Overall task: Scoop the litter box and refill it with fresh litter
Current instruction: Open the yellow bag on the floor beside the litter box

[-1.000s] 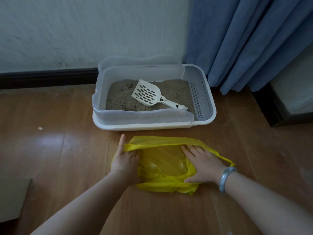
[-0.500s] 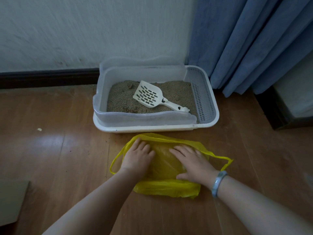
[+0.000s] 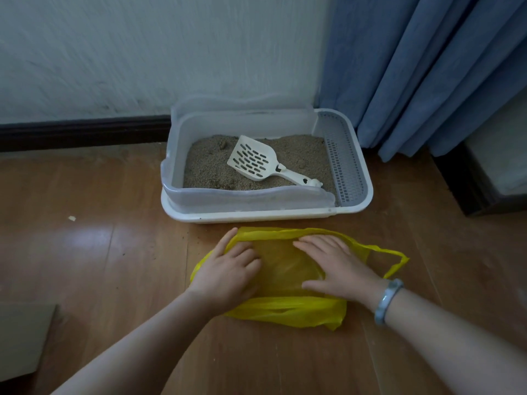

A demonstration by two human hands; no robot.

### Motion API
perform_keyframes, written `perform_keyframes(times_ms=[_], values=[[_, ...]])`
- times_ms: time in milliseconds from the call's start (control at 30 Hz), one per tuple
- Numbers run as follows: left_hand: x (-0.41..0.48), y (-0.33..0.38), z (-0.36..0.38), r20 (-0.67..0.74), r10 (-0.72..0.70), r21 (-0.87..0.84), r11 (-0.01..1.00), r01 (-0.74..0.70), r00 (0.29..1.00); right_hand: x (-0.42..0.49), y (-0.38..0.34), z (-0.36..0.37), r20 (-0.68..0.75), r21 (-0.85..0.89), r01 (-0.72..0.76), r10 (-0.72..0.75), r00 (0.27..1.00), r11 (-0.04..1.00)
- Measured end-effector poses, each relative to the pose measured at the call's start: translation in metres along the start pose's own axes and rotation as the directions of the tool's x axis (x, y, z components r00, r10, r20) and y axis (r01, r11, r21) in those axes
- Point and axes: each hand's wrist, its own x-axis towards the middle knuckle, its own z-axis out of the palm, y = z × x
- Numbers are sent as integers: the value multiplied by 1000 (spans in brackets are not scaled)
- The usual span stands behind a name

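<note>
On a wooden floor (image 3: 114, 266), a person's two hands press on a yellow plastic bag (image 3: 285, 312) lying flat. The left hand (image 3: 228, 269) rests with fingers loosely bent, holding nothing; the right hand (image 3: 336, 266) lies flat, fingers straight. Just beyond the bag, against the far wall, sits the litter box (image 3: 256, 215), with a white slotted scoop (image 3: 253, 161) lying on its litter (image 3: 205, 166).
</note>
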Motion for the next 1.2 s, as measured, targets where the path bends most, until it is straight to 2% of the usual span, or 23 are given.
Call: perform_keyframes(times_ms=[100, 167, 233, 367, 500, 600, 700, 800, 867, 933, 1033, 1100, 1200], values=[[-1, 7, -2, -64, 66, -16, 998, -67, 996, -2, -9, -5, -182, -105, 114, -132, 974, 988], [0, 7, -1, 18, 37, -6, 999, -37, 999, -5, -10, -6, -157, -198, 113, -145, 977, 974], [2, 3, 0, 133, -57, -9, 998, 58, 990, -8, -5, -4, -96, -238, 65, -90, 991, 969], [-1, -3, 9, 304, -186, 110, 981, 159, 934, -16, 8, 5, 21, -233, -80, 87, 996, 969], [-6, -9, 17, 324, -242, 125, 969, 212, 915, -29, 14, 20, 147, -200, -223, 255, 956, 954], [-2, -6, 9, 149, -152, 36, 988, 149, 977, -35, 11, 22, 122, -148, -257, 276, 953, 955], [10, 5, 0, -36, -103, -92, 991, 99, 994, -32, 3, 11, 11, -66, -236, 237, 971, 969], [20, 17, -14, -65, -173, -315, 938, 144, 983, -25, -9, 0, -82, -26, -232, 229, 970, 972], [23, 20, -22, -30, -261, -481, 850, 215, 965, -21, -19, -10, -128, 37, -236, 238, 963, 971], [23, 22, -29, -75, -352, -558, 791, 253, 933, -18, -28, -22, -146, 132, -245, 264, 954, 960], [21, 16, -42, -242, -469, -579, 772, 261, 850, -11, -44, -46, -157, 302, -259, 316, 936, 917], [22, 8, -52, -359, -492, -545, 801, 250, 793, -6, -53, -63, -149, 335, -270, 334, 931, 903], [25, -4, -69, -375, -549, -538, 785, 307, 747, 3, -62, -85, -103, 368, -310, 370, 923, 876]])
